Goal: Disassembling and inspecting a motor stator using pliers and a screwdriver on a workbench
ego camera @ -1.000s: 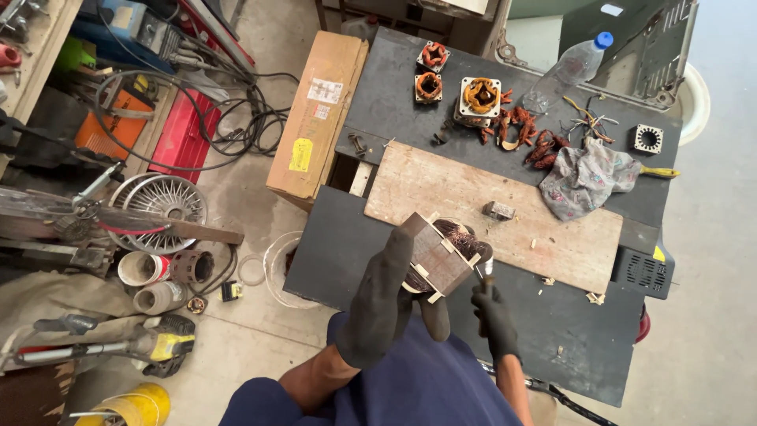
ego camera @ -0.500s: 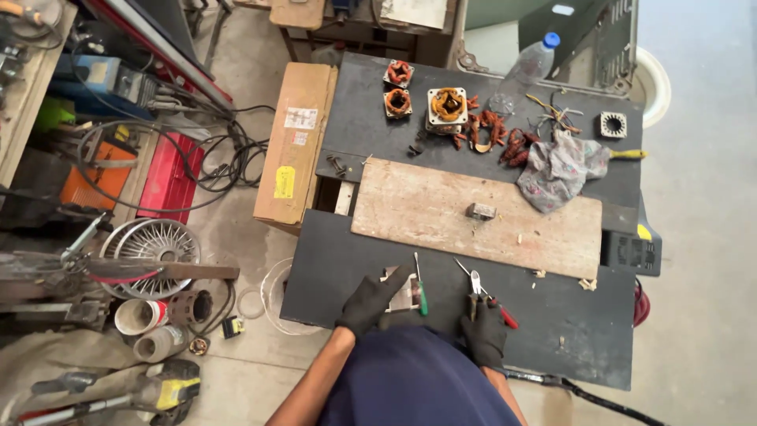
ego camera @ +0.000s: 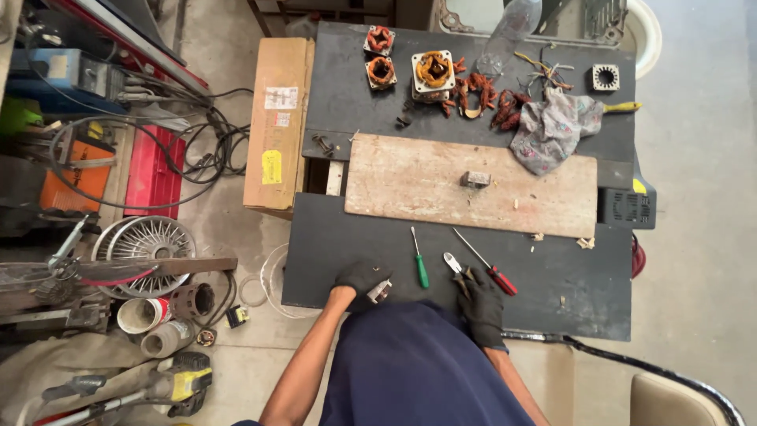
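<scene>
Change since a second ago: the square metal stator block the person was holding up in both gloved hands is no longer raised. Now the left hand (ego camera: 361, 278) sits low on the dark worktop (ego camera: 331, 237) at lower centre of frame, fingers curled over a small pale metal part (ego camera: 380, 291); whether it is gripped or just covered, I cannot tell. The big block itself is not visible on the near edge, possibly hidden by the torso.

The right hand (ego camera: 481, 300) is down at the pliers (ego camera: 456, 270), fingers closed around the handles, just beside the red-handled screwdriver (ego camera: 486, 263). The green-handled screwdriver (ego camera: 418, 258) lies between the two hands, untouched.

My read: holding is over, tool work is starting. The wooden board (ego camera: 441, 185) above carries only a small grey block (ego camera: 475, 179).
</scene>
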